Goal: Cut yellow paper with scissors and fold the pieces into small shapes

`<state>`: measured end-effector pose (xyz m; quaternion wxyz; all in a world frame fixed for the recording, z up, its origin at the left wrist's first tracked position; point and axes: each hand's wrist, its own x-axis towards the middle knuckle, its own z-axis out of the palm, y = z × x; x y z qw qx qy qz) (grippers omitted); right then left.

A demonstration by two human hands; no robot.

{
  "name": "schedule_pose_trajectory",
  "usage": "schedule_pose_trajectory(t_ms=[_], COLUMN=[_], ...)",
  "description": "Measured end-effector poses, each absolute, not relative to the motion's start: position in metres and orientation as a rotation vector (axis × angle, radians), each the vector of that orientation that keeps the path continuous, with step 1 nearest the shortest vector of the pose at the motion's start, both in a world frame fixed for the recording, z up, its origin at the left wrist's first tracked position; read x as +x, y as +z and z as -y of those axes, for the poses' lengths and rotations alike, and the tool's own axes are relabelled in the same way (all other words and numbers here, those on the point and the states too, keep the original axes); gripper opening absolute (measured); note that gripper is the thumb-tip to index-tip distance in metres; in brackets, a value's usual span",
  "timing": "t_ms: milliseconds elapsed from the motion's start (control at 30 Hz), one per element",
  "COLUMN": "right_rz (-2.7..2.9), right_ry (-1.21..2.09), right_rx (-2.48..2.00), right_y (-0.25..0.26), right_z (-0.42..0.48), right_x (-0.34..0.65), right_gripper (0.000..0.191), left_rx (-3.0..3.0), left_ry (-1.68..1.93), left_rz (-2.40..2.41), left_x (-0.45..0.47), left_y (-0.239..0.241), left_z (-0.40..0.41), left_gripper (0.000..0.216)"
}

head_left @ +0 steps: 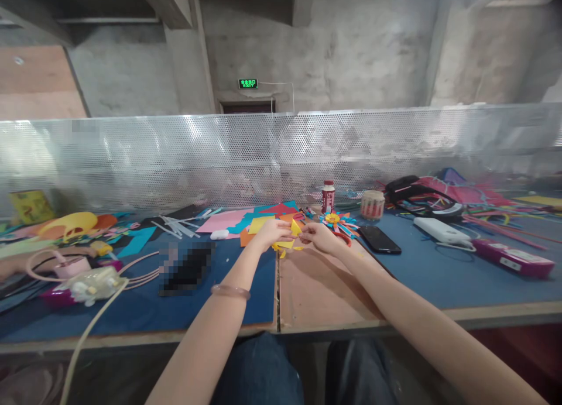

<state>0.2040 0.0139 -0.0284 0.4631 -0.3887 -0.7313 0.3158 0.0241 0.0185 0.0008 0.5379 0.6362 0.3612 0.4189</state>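
A small folded piece of yellow paper (pixel 295 227) stands up between my two hands above the table. My left hand (pixel 276 234) pinches it from the left side. At its right edge are the curled fingers of my right hand (pixel 320 237), closed against the paper. Small yellow scraps (pixel 281 250) lie beneath the hands. Flat yellow paper sheets (pixel 259 224) are just behind my left hand. Behind my right hand sits a paper flower (pixel 332 219) with a yellow centre and blue and orange petals. Red scissor handles (pixel 343 237) show partly beside my right wrist.
A bottle (pixel 327 198) and a jar (pixel 372 205) stand at the back. To the right lie a black phone (pixel 380 240), a white power bank (pixel 440 230) and a purple box (pixel 511 257). Leftward are white sticks (pixel 174 225), a power strip (pixel 90 284) with cables, and another person's arm (pixel 21 264).
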Motion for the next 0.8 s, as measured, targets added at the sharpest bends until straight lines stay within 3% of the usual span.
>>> schedule_pose_trajectory(t_ms=[333,533,800], right_rz=[1.824,1.807,1.79], right_ry=[0.711,0.63,0.677], right_rx=[-0.98,-0.977,-1.015], right_y=[-0.023,-0.03,-0.03], right_z=[-0.004,-0.014,-0.018], right_x=[0.204,0.202,0.202], right_gripper=[0.036,0.041,0.043], left_rx=[1.643,1.732,1.717], left_ry=[0.932,0.869,0.844], left_rz=[-0.966,-0.922,-0.886], left_x=[0.027,0.031,0.033], left_y=[0.004,0.001,-0.004], left_z=[-0.013,-0.013,-0.019], left_gripper=[0.037,0.062,0.074])
